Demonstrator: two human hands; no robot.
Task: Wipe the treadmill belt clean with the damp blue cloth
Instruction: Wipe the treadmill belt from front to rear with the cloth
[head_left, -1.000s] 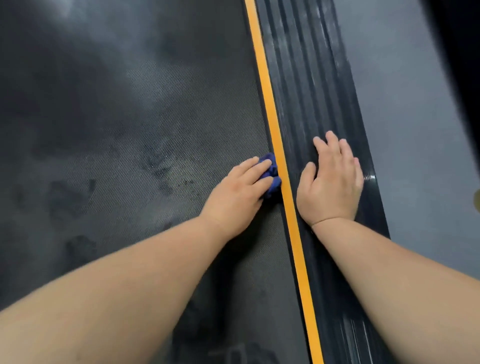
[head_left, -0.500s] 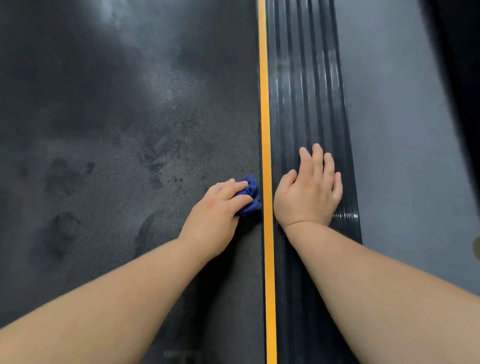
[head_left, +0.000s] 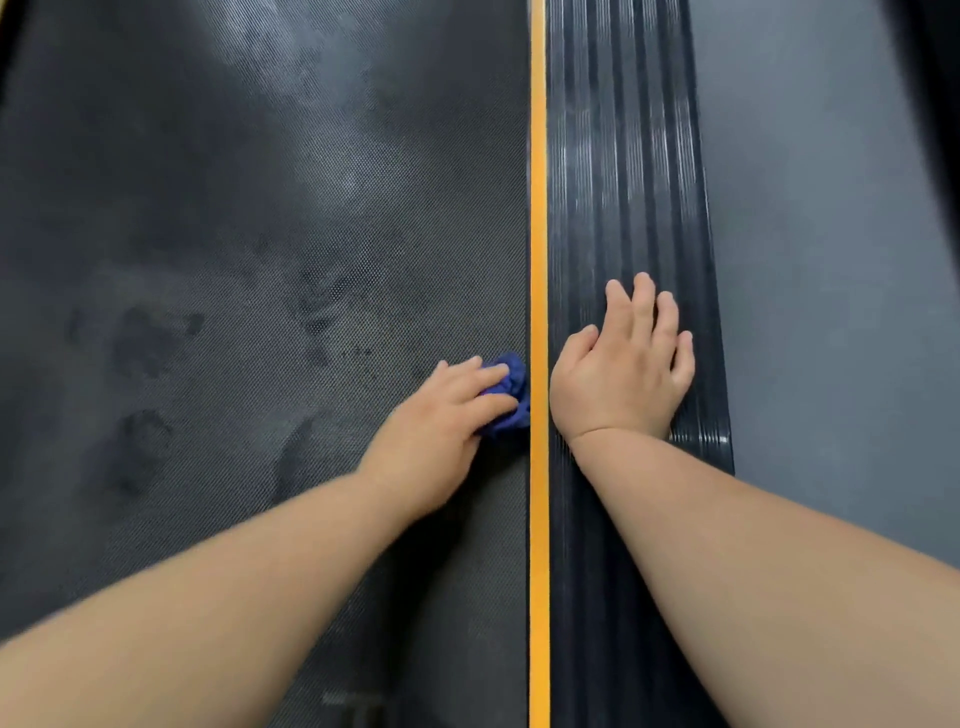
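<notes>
The dark textured treadmill belt (head_left: 234, 260) fills the left and middle of the view, with dusty smears and dark footprint-like marks on it. My left hand (head_left: 441, 421) holds a bunched blue cloth (head_left: 511, 395) down on the belt, right against its right edge beside the orange stripe (head_left: 538, 208). Most of the cloth is hidden under my fingers. My right hand (head_left: 623, 379) lies flat, fingers spread, on the ribbed black side rail (head_left: 623, 156).
Grey floor (head_left: 831, 260) runs along the right of the side rail. A dark edge shows at the top right corner. Faint white lettering sits on the belt near the bottom edge.
Both hands have slid a little nearer along the belt edge and rail, the left hand dragging the cloth with it. The view has straightened, so the orange stripe now runs vertically.
</notes>
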